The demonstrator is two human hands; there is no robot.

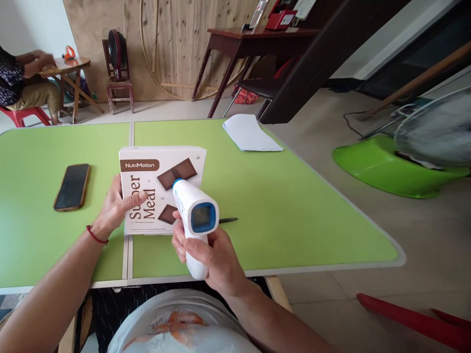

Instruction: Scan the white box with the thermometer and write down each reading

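My left hand (117, 205) grips the left side of a white box (147, 196) printed "NutriMotion Super Meal", thumb across its front. The box is held up with its front toward me. In my right hand (213, 255) is a white and blue infrared thermometer (191, 215), fingers wrapped round its handle. Its blue-ringed nose points at the box's front; whether it touches cannot be told. The small screen faces me and looks dark, with no reading I can make out. Behind the thermometer a black pen (228, 220) lies on the table, partly hidden.
A phone (72, 187) in a brown case lies left on the green folding table (294, 211). White paper sheets (250, 133) rest at its far edge. Beyond are a dark wooden desk (235, 35), a small chair (119, 90) and a seated person (22, 78) at a round table.
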